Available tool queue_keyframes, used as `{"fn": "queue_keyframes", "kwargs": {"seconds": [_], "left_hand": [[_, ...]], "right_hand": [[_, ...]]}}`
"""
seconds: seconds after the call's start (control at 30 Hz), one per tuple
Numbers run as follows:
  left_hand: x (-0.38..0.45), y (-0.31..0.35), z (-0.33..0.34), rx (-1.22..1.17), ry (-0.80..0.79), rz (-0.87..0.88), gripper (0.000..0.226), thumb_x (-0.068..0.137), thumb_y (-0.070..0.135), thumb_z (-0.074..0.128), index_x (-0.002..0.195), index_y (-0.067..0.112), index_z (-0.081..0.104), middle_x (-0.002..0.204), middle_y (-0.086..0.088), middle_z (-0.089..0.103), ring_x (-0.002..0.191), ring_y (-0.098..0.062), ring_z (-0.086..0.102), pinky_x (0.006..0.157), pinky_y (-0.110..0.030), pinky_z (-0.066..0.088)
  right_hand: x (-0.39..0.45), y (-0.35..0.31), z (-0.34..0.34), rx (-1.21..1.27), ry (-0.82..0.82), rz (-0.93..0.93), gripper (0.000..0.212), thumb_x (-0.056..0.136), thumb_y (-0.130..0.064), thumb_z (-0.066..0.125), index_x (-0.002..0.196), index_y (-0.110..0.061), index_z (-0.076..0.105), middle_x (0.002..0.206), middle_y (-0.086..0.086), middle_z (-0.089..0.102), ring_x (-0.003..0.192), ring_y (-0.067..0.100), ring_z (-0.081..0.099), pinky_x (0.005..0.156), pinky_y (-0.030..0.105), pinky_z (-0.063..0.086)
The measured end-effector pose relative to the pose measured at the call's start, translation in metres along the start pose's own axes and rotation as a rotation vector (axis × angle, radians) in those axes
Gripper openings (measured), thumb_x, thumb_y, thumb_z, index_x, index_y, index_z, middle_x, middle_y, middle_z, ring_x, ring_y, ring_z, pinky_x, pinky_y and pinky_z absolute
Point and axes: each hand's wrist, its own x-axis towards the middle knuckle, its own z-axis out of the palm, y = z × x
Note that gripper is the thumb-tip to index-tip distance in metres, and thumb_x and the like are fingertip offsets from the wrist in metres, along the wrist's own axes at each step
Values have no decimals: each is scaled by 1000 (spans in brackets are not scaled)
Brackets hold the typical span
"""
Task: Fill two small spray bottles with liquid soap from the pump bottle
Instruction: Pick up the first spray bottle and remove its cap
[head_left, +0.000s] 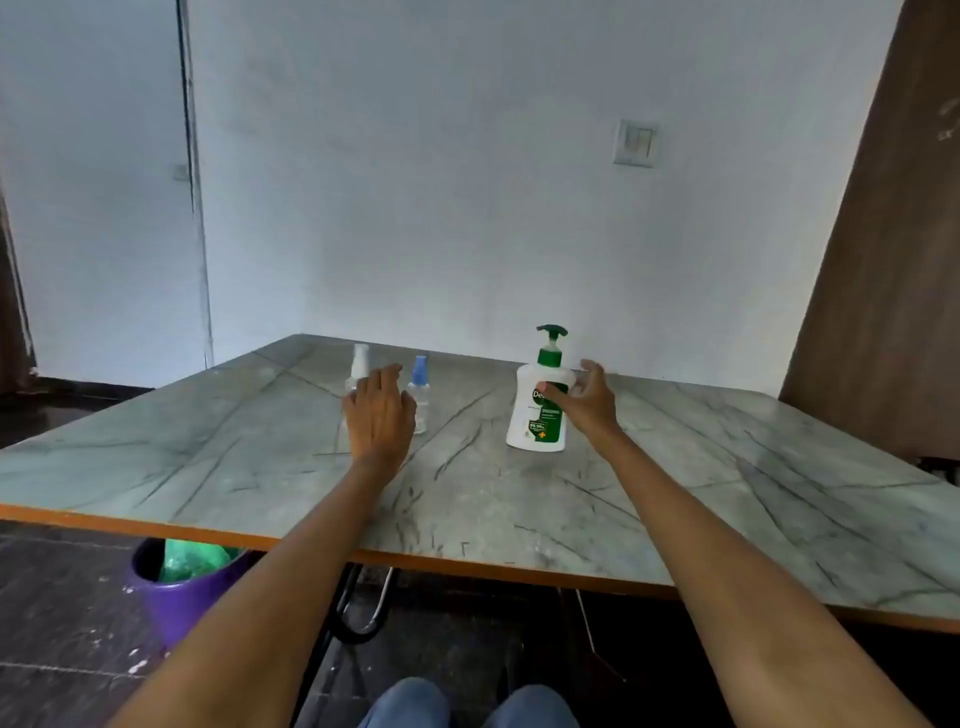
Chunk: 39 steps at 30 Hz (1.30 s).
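Head view: right hand (584, 400) grasping pump bottle (540, 410) mid-frame; left hand (379, 410) released, fingers straight, nearing clear bottle (358, 371) (blue-capped (418, 397) beside). Grip low, uncap first.

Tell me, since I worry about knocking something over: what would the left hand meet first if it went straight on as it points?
Probably the white-capped spray bottle: the left hand points at it, fingers straight, with the blue-capped one just beside. Depth is unclear.

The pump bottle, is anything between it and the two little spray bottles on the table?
Only bare table lies between the pump bottle and the blue-capped spray bottle. The white-capped spray bottle stands beyond that, partly behind the left hand.
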Motion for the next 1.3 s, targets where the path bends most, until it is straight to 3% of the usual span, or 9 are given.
{"fn": "queue_keyframes", "kwargs": {"seconds": [0.1,0.27,0.57,0.73,0.83,0.93,1.03,1.17,1.3], "left_hand": [[1,12,11,-105,-18,67,31,89,5,47,120,1,52,117,-18,59,104,-34,56,87,-41,43],[-1,36,30,-218,-144,100,36,92,13,49,126,5,47,119,-12,59,108,-29,55,86,-36,43],[-12,92,50,-510,-534,-39,62,82,34,67,131,3,45,121,-13,59,107,-26,58,87,-32,46],[-25,111,44,-515,-572,56,22,84,24,65,89,3,61,71,4,52,68,-14,47,56,-17,31],[-29,112,42,-516,-575,60,27,85,21,64,95,-4,62,82,-6,59,69,-12,49,58,-18,35],[-30,115,39,-468,-608,59,30,87,23,62,103,-3,63,97,-14,65,85,-22,56,73,-30,44],[-26,122,29,-443,-633,71,38,86,25,63,112,-2,59,109,-15,64,94,-25,57,81,-32,44],[-20,117,13,-395,-556,48,48,82,28,68,119,-1,56,116,-15,62,105,-26,58,84,-29,43],[-17,84,-1,-331,-400,9,37,85,24,64,114,1,59,115,-16,63,104,-27,59,85,-30,44]], "right_hand": [[-3,-4,-3,80,-113,28,57,77,-21,76,125,-7,49,121,11,60,93,15,55,77,26,45],[-1,-2,-8,111,-140,25,46,77,-16,75,119,-4,58,116,10,64,91,16,58,63,18,46],[-24,1,-48,107,-337,13,39,83,-12,69,120,-4,58,117,13,64,99,21,58,73,25,48],[-38,-1,-70,83,-395,48,40,83,-14,70,121,-10,58,120,13,63,115,28,56,91,39,45],[-48,-4,-73,84,-389,53,44,83,-13,70,124,-9,55,123,14,61,115,29,55,88,36,46],[-56,-11,-73,84,-352,51,71,80,-11,72,139,-11,34,133,16,49,110,23,52,83,30,47],[-58,-25,-72,33,-176,-67,90,75,-28,77,145,-15,20,134,16,44,116,27,50,97,40,45],[-66,-58,-62,-134,436,-546,59,84,-47,54,127,-8,46,109,9,59,99,22,55,87,32,41],[-71,-88,-29,-296,518,-908,37,87,-32,49,114,-7,57,106,8,62,96,22,54,79,28,37]]}}
